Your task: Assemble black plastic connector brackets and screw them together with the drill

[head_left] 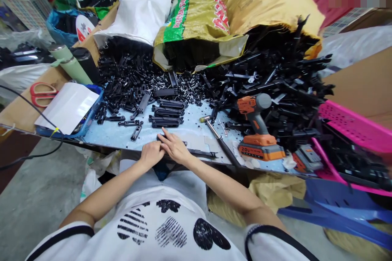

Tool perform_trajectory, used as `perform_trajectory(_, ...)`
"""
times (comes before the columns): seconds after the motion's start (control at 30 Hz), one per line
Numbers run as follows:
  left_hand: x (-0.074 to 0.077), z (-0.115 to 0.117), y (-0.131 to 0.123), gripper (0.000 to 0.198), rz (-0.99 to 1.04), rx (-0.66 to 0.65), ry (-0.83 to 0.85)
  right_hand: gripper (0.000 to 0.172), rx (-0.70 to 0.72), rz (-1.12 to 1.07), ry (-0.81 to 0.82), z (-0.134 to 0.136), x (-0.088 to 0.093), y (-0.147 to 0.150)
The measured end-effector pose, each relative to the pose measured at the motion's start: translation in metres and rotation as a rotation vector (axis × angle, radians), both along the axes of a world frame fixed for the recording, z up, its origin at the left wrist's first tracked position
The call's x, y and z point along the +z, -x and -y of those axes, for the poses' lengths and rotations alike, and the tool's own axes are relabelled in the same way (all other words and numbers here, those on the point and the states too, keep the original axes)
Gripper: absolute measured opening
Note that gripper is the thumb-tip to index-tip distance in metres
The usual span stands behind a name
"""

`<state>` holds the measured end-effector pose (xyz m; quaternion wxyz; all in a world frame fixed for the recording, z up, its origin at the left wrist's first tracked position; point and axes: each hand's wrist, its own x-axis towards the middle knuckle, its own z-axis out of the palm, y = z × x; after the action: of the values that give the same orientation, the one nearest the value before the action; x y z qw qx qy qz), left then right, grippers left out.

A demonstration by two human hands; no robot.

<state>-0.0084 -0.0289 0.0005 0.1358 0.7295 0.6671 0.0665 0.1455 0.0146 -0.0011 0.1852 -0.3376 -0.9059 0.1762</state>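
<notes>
My left hand point(152, 154) and my right hand point(175, 147) meet at the table's front edge, closed over a black plastic part point(184, 143) that they mostly cover. The right index finger points forward. Just right of them lies a long black forked piece point(203, 153). Beyond my fingers, several assembled black plastic pieces point(167, 122) sit in a neat row. A hammer point(221, 142) with a dark handle rests to the right, and beside it an orange and grey cordless drill point(259, 126) stands upright on its battery.
Piles of black parts point(122, 77) and loose screws point(188, 87) spill from sacks point(199, 12) at the back. On the left are a blue tray point(82, 129) under white paper point(72, 106), red scissors point(43, 94) and a green bottle point(72, 65). A pink basket point(355, 126) is at right.
</notes>
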Motion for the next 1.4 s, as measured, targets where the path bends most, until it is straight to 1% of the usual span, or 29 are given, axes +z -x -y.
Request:
perform_trajectory(0.07,0.000,-0.010,0.012,0.040,0.001,-0.229,-0.155,0.050,-0.064,-0.003,-0.121,0.008,0.000,-0.027)
perform_trajectory(0.13,0.001,-0.025,0.015,0.045,-0.004,-0.503,-0.255,0.058,-0.228,0.047,-0.234,0.014,-0.005,-0.060)
perform_trajectory(0.17,0.002,-0.033,0.012,0.050,-0.020,-0.613,-0.264,0.059,-0.313,0.104,-0.268,0.016,-0.009,-0.076)
perform_trajectory(0.2,0.003,-0.042,0.008,0.055,-0.045,-0.686,-0.252,0.057,-0.374,0.173,-0.287,0.016,-0.013,-0.090)
perform_trajectory(0.23,0.004,-0.049,0.002,0.057,-0.074,-0.719,-0.227,0.053,-0.401,0.241,-0.293,0.016,-0.016,-0.102)
perform_trajectory(0.27,0.006,-0.055,-0.003,0.056,-0.100,-0.722,-0.196,0.051,-0.388,0.296,-0.293,0.014,-0.018,-0.110)
perform_trajectory(0.33,0.010,-0.061,-0.011,0.050,-0.108,-0.703,-0.144,0.053,-0.300,0.342,-0.291,0.010,-0.015,-0.118)
perform_trajectory(0.4,0.018,-0.060,-0.011,0.049,-0.061,-0.670,-0.132,0.056,-0.194,0.318,-0.289,0.007,0.000,-0.117)
perform_trajectory(0.47,0.028,-0.052,-0.004,0.054,0.000,-0.627,-0.149,0.059,-0.075,0.272,-0.261,0.006,0.026,-0.115)
perform_trajectory(0.53,0.041,-0.038,0.005,0.062,0.089,-0.616,-0.174,0.062,0.049,0.208,-0.191,0.008,0.056,-0.112)
perform_trajectory(0.6,0.057,-0.018,0.010,0.069,0.267,-0.667,-0.178,0.064,0.171,0.107,-0.059,0.016,0.084,-0.107)
perform_trajectory(0.63,0.065,-0.006,0.010,0.071,0.391,-0.701,-0.171,0.065,0.234,0.039,0.029,0.021,0.094,-0.103)
perform_trajectory(0.7,0.078,0.018,0.005,0.073,0.661,-0.754,-0.139,0.065,0.388,-0.147,0.201,0.036,0.101,-0.089)
perform_trajectory(0.77,0.084,0.039,-0.004,0.074,0.857,-0.793,-0.172,0.064,0.497,-0.395,0.275,0.054,0.091,-0.064)
perform_trajectory(0.8,0.083,0.046,-0.010,0.075,0.905,-0.787,-0.227,0.064,0.475,-0.532,0.259,0.063,0.081,-0.048)
perform_trajectory(0.83,0.081,0.052,-0.015,0.077,0.917,-0.760,-0.298,0.066,0.364,-0.646,0.223,0.070,0.069,-0.032)
perform_trajectory(0.87,0.076,0.055,-0.019,0.080,0.900,-0.716,-0.376,0.070,0.161,-0.738,0.169,0.074,0.057,-0.016)
perform_trajectory(0.93,0.062,0.053,-0.023,0.086,0.811,-0.614,-0.532,0.073,-0.234,-0.761,0.097,0.069,0.034,0.009)
perform_trajectory(0.97,0.053,0.048,-0.023,0.088,0.747,-0.583,-0.601,0.068,-0.343,-0.721,0.073,0.059,0.025,0.016)
perform_trajectory(1.0,0.044,0.041,-0.020,0.089,0.667,-0.567,-0.655,0.059,-0.378,-0.656,0.058,0.043,0.019,0.018)
perform_trajectory(1.03,0.035,0.030,-0.016,0.087,0.571,-0.558,-0.687,0.048,-0.360,-0.587,0.039,0.022,0.014,0.016)
perform_trajectory(1.07,0.025,0.017,-0.010,0.084,0.460,-0.548,-0.693,0.038,-0.311,-0.507,0.023,-0.005,0.010,0.009)
perform_trajectory(1.1,0.015,0.002,-0.004,0.078,0.336,-0.535,-0.660,0.032,-0.305,-0.432,-0.007,-0.035,0.008,-0.002)
perform_trajectory(1.13,0.006,-0.013,0.003,0.073,0.220,-0.514,-0.606,0.029,-0.358,-0.354,-0.038,-0.067,0.005,-0.014)
perform_trajectory(1.2,-0.010,-0.045,0.014,0.057,0.047,-0.477,-0.516,0.029,-0.660,-0.163,-0.080,-0.130,0.002,-0.042)
perform_trajectory(1.23,-0.015,-0.057,0.018,0.051,-0.012,-0.471,-0.485,0.029,-0.828,-0.043,-0.062,-0.159,0.001,-0.055)
perform_trajectory(1.27,-0.019,-0.068,0.020,0.047,-0.053,-0.472,-0.464,0.031,-0.944,0.062,-0.017,-0.183,0.001,-0.065)
perform_trajectory(1.33,-0.020,-0.078,0.020,0.046,-0.088,-0.472,-0.445,0.031,-1.051,0.168,0.070,-0.219,0.001,-0.080)
perform_trajectory(1.4,-0.015,-0.077,0.017,0.048,-0.051,-0.434,-0.453,0.030,-1.069,0.181,0.135,-0.236,0.001,-0.088)
